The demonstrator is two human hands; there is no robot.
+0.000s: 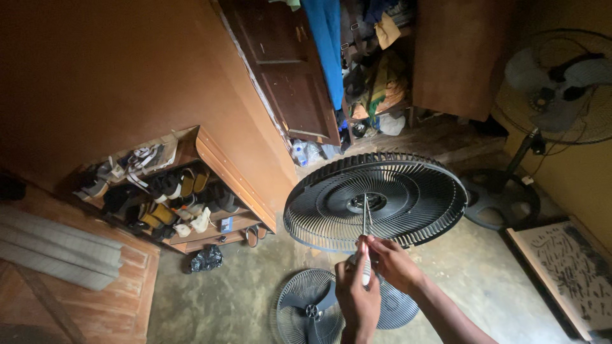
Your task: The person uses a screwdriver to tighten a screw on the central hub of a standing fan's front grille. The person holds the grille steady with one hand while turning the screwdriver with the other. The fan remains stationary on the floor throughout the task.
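While both of my hands are up in front of the camera, I judge the step in hand to be work on the hub of the round black plastic fan guard, which hangs in the middle of the view, tilted with its open face toward me. My right hand is closed around the upper part of the slim screwdriver with a pale handle and metal shaft, fingers pinched on it just below the grille. My left hand is curled shut lower down around the handle's end. The shaft runs up across the ribs to the dark centre ring; I cannot tell whether the tip is seated in a screw there. To my eye the next move calls for keeping the shaft straight on the hub and the guard steady, since nothing else visibly braces it.

Near and below my hands lies a second grey wire fan grille with blades on the concrete floor. Far right stands a tall pedestal fan with pale blades. At the left sits a wooden shoe rack full of footwear, with a crumpled black plastic bag just in front of it. At the far wall's foot lie clear plastic bottles; any label on them is too small to make out. A flat patterned board lies near right.
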